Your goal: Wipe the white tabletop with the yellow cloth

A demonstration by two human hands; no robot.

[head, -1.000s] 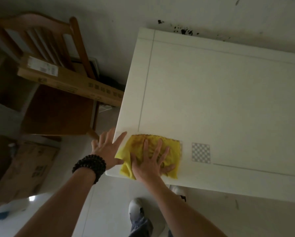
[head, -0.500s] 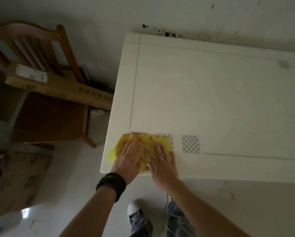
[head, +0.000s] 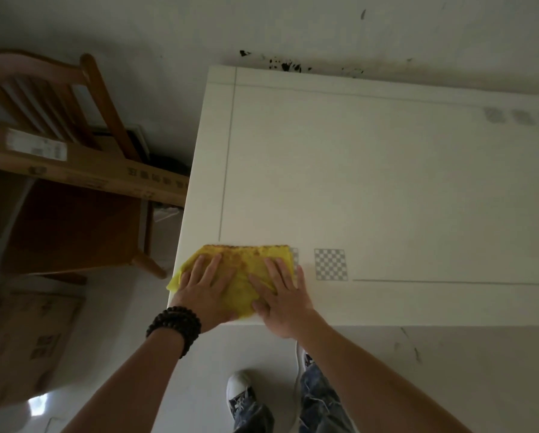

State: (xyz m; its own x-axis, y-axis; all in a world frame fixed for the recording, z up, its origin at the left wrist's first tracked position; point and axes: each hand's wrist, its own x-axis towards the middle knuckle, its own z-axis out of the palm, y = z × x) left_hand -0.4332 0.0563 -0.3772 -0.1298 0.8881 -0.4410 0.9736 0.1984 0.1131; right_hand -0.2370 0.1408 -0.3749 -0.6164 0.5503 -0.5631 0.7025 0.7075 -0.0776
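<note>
The yellow cloth (head: 246,264) lies flat on the near left corner of the white tabletop (head: 371,182), with one edge hanging over the left side. My left hand (head: 204,292), with a dark bead bracelet on its wrist, presses flat on the cloth's left half. My right hand (head: 282,295) presses flat on its right half, fingers spread. Both palms cover the cloth's near part.
A checkered square marker (head: 330,264) sits just right of the cloth, and another is half hidden under it. A wooden chair (head: 62,182) with a long cardboard box (head: 83,170) stands left of the table. More cardboard boxes (head: 21,345) lie on the floor. My shoes (head: 240,392) are below the table edge.
My left hand moved from the table's left edge onto the cloth. The cloth now lies spread flatter under both palms, near the same corner.
</note>
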